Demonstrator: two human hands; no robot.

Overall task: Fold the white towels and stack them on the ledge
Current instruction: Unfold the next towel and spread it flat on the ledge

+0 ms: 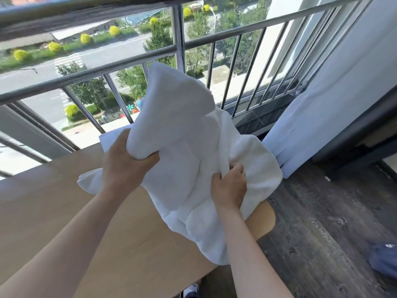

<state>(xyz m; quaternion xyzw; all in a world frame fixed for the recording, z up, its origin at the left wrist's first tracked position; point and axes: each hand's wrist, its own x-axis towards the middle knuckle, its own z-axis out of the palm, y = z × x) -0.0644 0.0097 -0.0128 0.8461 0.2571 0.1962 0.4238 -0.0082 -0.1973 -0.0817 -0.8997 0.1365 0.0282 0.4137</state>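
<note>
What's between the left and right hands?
Head view: only the bunched white towel, gripped by the left hand and right hand, fills the gap, over the wooden table.

L grip (126, 166), R grip (229, 186) bare, forearms (64, 244) bare too; white-and-dark shoe (192, 289).

A single wide-angle camera sat on the person's head — looking forward and down over the pale light-wood tabletop (53, 211). It was close: above the tabletop the left hand (124, 166), the right hand (228, 186) and the crumpled white towel (182, 136) they gripped filled the middle of the frame. Beyond the tabletop's far edge it faced a grey metal window railing (178, 35); right of the tabletop it took in dark plank flooring (322, 222).
</note>
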